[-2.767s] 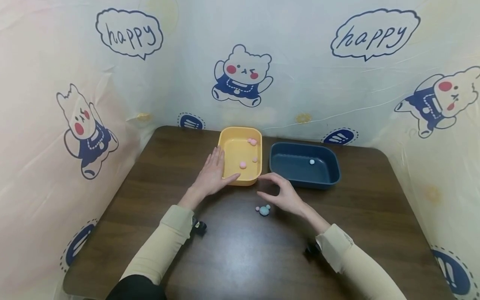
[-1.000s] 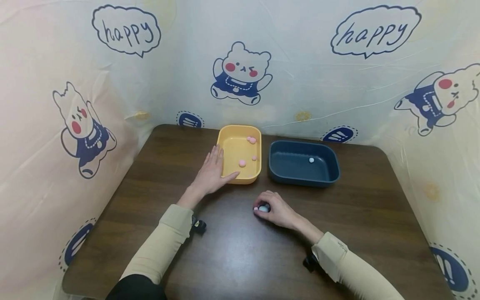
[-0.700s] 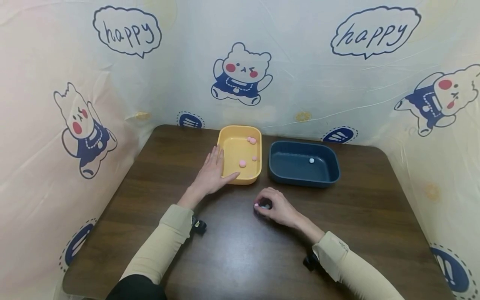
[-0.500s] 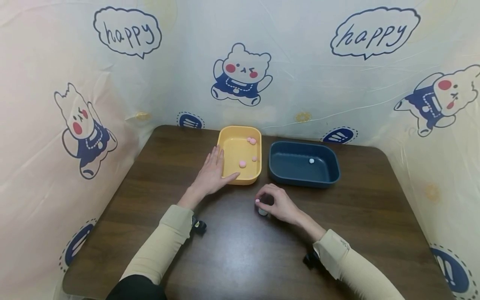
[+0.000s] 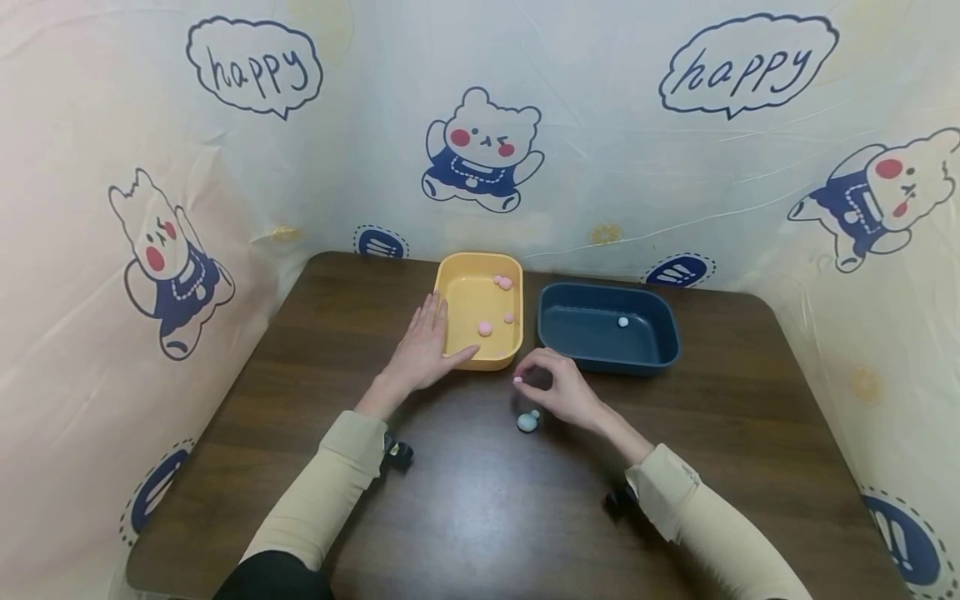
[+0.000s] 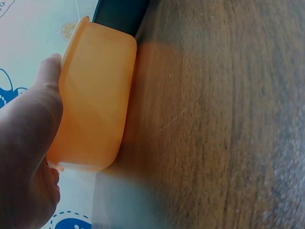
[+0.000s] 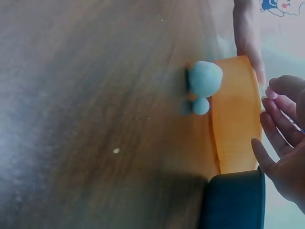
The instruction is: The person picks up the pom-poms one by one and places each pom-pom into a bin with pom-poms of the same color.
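Observation:
My right hand (image 5: 566, 396) pinches a small pink ball (image 5: 517, 380) between thumb and fingertips, near the front right corner of the yellow bin (image 5: 483, 364). The right wrist view also shows the pink ball (image 7: 271, 93) in the fingertips. Below that hand, a larger light blue ball (image 5: 527, 423) lies on the table with a smaller one (image 5: 536, 413) against it. My left hand (image 5: 420, 350) rests on the yellow bin's left rim, fingers straight and thumb over the near edge. Several pink balls (image 5: 485, 329) lie inside this bin.
To the right of the yellow bin stands a dark blue bin (image 5: 577, 335) with one pale ball (image 5: 623, 322) in it. Both bins are near the back of the brown wooden table (image 5: 465, 517). A printed curtain (image 5: 600, 167) encloses the table's back and sides.
My right hand came down to the balls on the table, pinched the small pink one and lifted it away toward the yellow bin. The light blue balls stayed. My left hand kept its place.

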`<act>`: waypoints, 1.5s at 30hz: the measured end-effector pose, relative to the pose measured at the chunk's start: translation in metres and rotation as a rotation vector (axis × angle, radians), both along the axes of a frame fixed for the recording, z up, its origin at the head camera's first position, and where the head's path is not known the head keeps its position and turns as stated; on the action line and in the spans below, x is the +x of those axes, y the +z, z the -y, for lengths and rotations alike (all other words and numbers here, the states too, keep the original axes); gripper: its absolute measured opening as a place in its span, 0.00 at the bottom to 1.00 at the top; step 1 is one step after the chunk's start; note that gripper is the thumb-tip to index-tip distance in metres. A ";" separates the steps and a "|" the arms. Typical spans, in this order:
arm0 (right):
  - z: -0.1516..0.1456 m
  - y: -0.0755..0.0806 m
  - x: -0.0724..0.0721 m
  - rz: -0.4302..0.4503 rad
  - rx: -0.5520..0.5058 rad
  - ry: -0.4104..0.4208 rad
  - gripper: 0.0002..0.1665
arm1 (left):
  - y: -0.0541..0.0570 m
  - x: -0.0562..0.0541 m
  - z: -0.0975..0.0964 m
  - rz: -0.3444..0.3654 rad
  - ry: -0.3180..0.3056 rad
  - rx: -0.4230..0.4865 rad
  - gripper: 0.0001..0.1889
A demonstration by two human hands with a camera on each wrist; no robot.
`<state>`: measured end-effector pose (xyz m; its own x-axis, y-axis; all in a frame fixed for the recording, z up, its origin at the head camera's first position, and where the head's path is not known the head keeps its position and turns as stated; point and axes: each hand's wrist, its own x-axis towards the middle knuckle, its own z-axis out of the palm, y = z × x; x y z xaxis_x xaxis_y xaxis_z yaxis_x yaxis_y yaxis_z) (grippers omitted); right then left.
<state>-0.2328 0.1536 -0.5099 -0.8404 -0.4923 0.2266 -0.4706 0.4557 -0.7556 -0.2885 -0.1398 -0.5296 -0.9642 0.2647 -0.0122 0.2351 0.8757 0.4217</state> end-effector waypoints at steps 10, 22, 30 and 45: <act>0.004 0.006 -0.011 -0.034 -0.039 -0.018 0.08 | 0.001 0.000 -0.001 -0.006 -0.001 -0.004 0.64; 0.016 0.014 -0.033 -0.079 -0.079 -0.051 0.08 | 0.004 0.000 0.001 -0.029 -0.006 -0.016 0.64; 0.025 0.012 -0.052 -0.113 -0.079 -0.079 0.07 | 0.003 0.002 0.002 -0.024 0.002 -0.021 0.64; 0.036 0.013 -0.079 -0.064 -0.031 -0.135 0.07 | 0.000 -0.001 0.000 -0.018 -0.007 -0.020 0.65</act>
<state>-0.3119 0.1173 -0.4972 -0.8819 -0.3676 0.2951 -0.4542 0.4949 -0.7408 -0.2893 -0.1395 -0.5293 -0.9624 0.2715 -0.0004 0.2488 0.8823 0.3996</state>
